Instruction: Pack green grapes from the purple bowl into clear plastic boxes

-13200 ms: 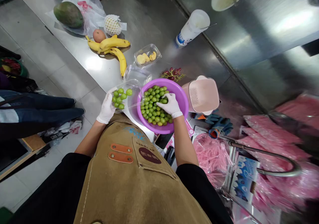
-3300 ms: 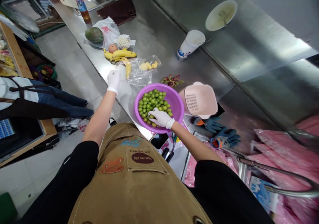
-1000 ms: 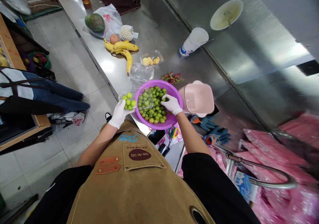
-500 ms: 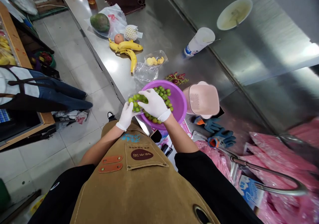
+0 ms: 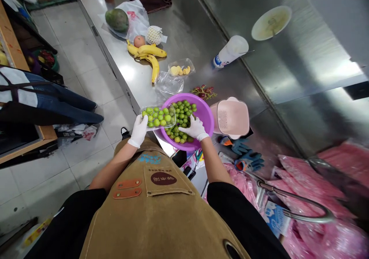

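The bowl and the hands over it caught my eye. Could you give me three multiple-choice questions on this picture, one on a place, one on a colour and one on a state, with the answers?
1. Where is the clear plastic tray of round green fruits?
A) On the floor
B) In a sink
C) Held in the left hand, over the bowl's rim

2. What colour is the bowl?
A) Purple
B) Yellow
C) Blue

3. How is the right hand covered?
A) It is bare
B) In a white glove
C) In a black mitten

Answers:
1: C, the left hand grips the tray's edge and the tray overlaps the rim.
2: A, its rim and wall show purple.
3: B, the white glove reaches its wrist.
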`<state>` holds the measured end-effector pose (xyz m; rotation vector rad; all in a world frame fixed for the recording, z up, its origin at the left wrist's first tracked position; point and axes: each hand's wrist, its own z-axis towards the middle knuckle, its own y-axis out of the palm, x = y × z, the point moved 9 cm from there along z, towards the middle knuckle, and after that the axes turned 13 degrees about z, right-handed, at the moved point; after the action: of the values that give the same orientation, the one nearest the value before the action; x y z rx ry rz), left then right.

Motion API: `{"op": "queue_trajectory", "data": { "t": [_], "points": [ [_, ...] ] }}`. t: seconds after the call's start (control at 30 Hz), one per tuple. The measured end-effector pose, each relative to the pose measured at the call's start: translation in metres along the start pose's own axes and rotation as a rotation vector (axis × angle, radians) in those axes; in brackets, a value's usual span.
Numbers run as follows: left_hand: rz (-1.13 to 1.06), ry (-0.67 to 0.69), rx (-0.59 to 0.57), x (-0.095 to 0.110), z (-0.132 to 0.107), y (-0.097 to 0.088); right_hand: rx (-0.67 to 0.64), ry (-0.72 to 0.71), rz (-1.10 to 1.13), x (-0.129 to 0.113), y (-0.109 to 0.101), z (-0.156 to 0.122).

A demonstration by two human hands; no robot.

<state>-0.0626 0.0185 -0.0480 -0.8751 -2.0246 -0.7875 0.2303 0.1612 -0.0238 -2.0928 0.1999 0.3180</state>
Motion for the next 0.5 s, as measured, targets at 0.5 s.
{"op": "queue_trajectory", "data": {
  "t": [0.5],
  "points": [
    [-0.063,-0.168,-0.017,0.011,-0.014,0.012,0.079,-0.087,0.192,0.002,0.004,0.025]
  ]
}}
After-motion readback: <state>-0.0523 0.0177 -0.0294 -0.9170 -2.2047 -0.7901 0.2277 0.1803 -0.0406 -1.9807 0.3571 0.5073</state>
